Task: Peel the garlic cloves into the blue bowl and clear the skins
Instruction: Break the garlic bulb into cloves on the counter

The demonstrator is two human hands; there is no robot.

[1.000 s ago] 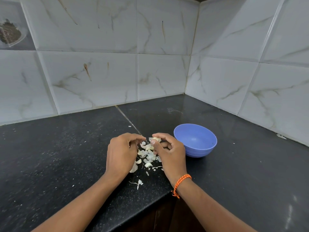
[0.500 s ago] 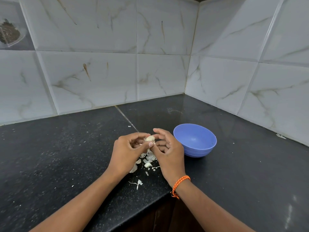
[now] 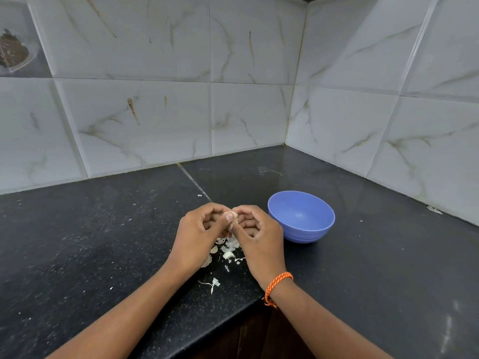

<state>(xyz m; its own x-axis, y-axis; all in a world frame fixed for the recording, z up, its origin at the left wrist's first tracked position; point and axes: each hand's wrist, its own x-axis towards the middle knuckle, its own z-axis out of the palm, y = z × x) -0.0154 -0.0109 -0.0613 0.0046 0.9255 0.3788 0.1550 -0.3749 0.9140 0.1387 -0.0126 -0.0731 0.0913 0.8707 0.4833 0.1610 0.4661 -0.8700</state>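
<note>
Both hands meet above the black counter and pinch one garlic clove between their fingertips. My left hand has its thumb pressed on the clove's near side. My right hand curls round it from the right; an orange thread band sits on that wrist. Under and between the hands lies a small heap of pale garlic skins and bits. The blue bowl stands just right of my right hand, and nothing shows inside it.
A few stray skin scraps lie nearer the counter's front edge. Tiled walls meet in a corner behind the bowl. A clear container with dark contents shows at the upper left.
The hands have come together and lifted slightly off the skin heap. The clove, first in the right fingers alone, is now pinched by both hands.
</note>
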